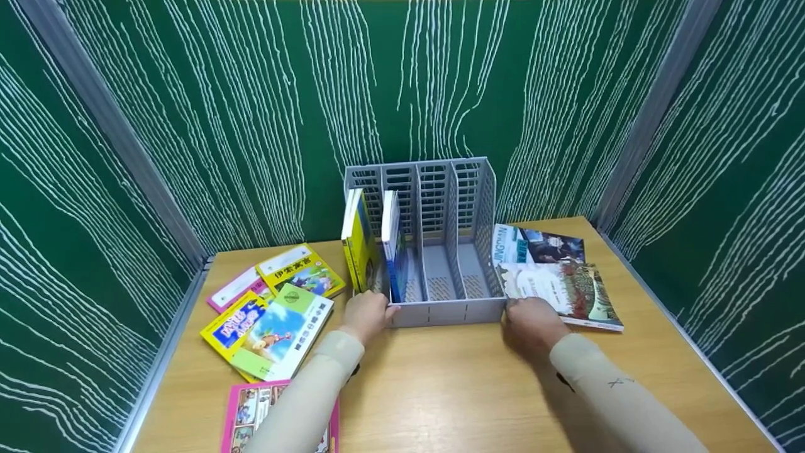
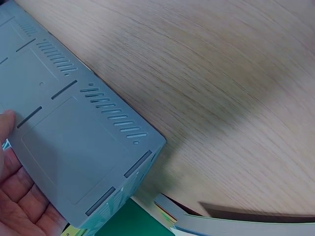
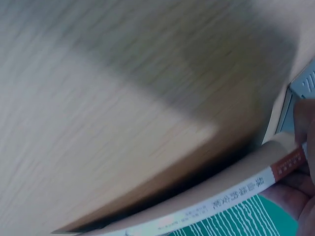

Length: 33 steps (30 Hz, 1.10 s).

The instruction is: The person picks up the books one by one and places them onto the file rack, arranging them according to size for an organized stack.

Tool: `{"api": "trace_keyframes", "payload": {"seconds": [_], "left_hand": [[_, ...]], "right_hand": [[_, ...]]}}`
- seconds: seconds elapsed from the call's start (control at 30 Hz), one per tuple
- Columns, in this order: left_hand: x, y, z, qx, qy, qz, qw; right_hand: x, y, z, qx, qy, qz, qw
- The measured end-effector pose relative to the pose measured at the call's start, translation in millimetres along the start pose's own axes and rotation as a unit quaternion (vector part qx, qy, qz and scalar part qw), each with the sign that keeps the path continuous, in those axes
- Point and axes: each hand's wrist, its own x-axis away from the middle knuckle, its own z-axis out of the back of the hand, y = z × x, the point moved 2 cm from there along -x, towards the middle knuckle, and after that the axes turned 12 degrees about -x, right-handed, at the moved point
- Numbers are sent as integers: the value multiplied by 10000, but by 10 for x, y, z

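Observation:
A grey desktop file organizer with several upright compartments stands at the back of the table. My left hand grips its front left corner; in the left wrist view the thumb and curled fingers hold the edge of a grey slotted panel. At the front right corner my right hand holds the organizer, its fingers partly hidden. The spine of a book lies against that hand in the right wrist view. A yellow book and a blue-and-white book stand in the left compartments.
Several books lie at the left, among them a green-and-white one and a pink-edged one partly under my left sleeve. To the right lie a landscape-cover book and a dark-and-teal book. Green walls enclose the table.

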Motion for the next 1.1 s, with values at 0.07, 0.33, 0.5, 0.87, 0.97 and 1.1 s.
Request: {"api": "trace_keyframes", "payload": {"seconds": [0.07, 0.33, 0.5, 0.87, 0.97, 1.1], "left_hand": [[0, 0, 1, 27, -6, -1, 10000], [12, 3, 17, -9, 191, -101, 9998], [22, 4, 0, -126, 437, -169, 9988], [0, -16, -11, -114, 250, -41, 9996], [3, -9, -12, -149, 298, -95, 9994], [8, -1, -21, -207, 362, -156, 9990]], "right_hand": [[-2, 3, -5, -96, 205, -234, 9995], [-55, 4, 12, -534, 596, -1026, 9915], [-65, 20, 50, -290, 337, -1121, 9927], [-38, -23, 100, -142, 9, -1116, 9937], [-39, -18, 89, -283, 96, -1185, 9925], [-21, -1, 71, -299, 174, -1381, 9898]]}}
